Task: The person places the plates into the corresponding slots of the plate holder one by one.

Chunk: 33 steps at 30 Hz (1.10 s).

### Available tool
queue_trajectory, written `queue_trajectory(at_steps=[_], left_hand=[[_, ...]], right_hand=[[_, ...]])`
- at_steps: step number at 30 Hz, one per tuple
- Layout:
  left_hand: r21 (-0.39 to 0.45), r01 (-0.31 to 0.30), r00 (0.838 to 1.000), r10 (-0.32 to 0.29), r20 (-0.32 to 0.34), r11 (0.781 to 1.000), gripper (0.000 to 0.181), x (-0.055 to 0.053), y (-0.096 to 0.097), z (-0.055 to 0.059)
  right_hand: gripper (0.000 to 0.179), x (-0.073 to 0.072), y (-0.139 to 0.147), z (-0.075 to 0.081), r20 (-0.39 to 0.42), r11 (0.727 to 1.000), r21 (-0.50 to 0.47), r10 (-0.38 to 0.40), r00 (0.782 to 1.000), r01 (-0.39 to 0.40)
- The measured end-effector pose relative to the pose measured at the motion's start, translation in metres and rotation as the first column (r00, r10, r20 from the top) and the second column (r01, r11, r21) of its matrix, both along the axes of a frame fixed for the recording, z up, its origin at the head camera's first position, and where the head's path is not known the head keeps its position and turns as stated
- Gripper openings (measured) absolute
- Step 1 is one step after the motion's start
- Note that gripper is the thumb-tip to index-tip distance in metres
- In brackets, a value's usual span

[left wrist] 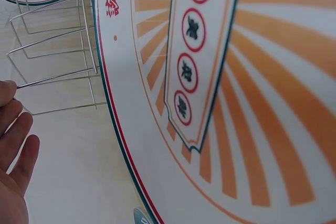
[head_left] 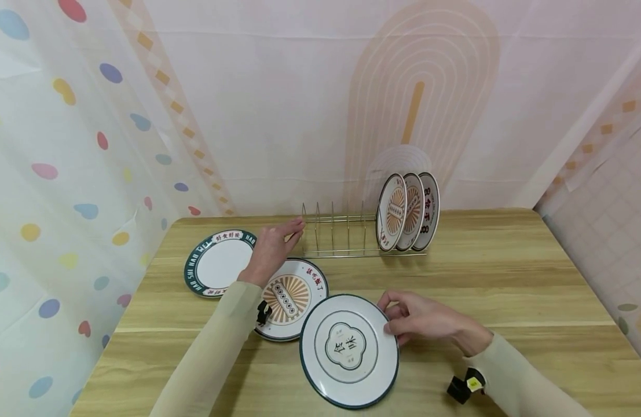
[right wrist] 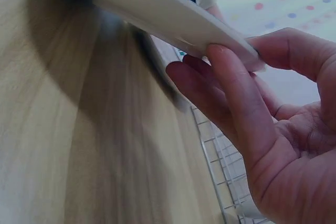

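A wooden table [head_left: 508, 289] beneath the rack [head_left: 341, 256], patterned cloth [head_left: 278, 116] behind, three plates [head_left: 415, 213] inside; outstretched left hand [head_left: 274, 246] touches it, right hand [head_left: 421, 315] pinches a teal-rimmed plate [head_left: 349, 351].

Wood-grain table [head_left: 508, 272]; pale backdrop [head_left: 257, 116], beige arch print [head_left: 423, 87].

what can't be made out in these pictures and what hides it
Head: left edge of the lying round white plate with orange sunburst, behind beige left sleeve.
Head: tiny print on the round white green-rimmed plate with flower emblem, too small.
Left wrist: whether the left grip pinches the metal wire rack, cut by the left edge.
Right wrist: that flower plate's face, turned away.
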State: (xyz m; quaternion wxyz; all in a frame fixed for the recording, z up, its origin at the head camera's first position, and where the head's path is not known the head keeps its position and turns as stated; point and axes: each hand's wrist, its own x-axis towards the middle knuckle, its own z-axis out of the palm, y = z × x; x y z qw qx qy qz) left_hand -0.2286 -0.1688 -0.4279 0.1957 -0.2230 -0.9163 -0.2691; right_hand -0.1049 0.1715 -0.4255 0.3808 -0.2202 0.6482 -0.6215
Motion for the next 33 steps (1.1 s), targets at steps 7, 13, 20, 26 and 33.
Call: queue_trajectory(at_steps=[7,13,20,26,33], left_hand=[[0.008,0.007,1.000,-0.007,-0.022,1.000,0.025,0.001,0.000,0.000],[0.005,0.004,1.000,-0.003,-0.023,1.000,0.025,0.001,0.001,0.000],[0.000,-0.005,1.000,0.005,-0.005,1.000,0.025,0.000,0.001,0.000],[0.014,0.001,1.000,-0.001,0.005,1.000,0.025,0.000,0.001,0.000],[0.025,0.003,1.000,-0.003,-0.003,1.000,0.025,0.000,0.001,-0.001]], right_hand=[[0.049,0.001,0.007,0.006,-0.045,0.998,-0.013,-0.066,0.997,0.065],[0.067,0.003,0.010,0.008,-0.042,0.988,-0.020,-0.155,0.987,0.154],[0.068,0.006,0.013,0.017,-0.064,0.972,-0.057,-0.230,0.971,0.227],[0.074,0.007,0.016,0.024,-0.094,0.952,-0.081,-0.304,0.948,0.297],[0.074,0.009,0.018,0.032,-0.114,0.910,-0.099,-0.411,0.904,0.402]])
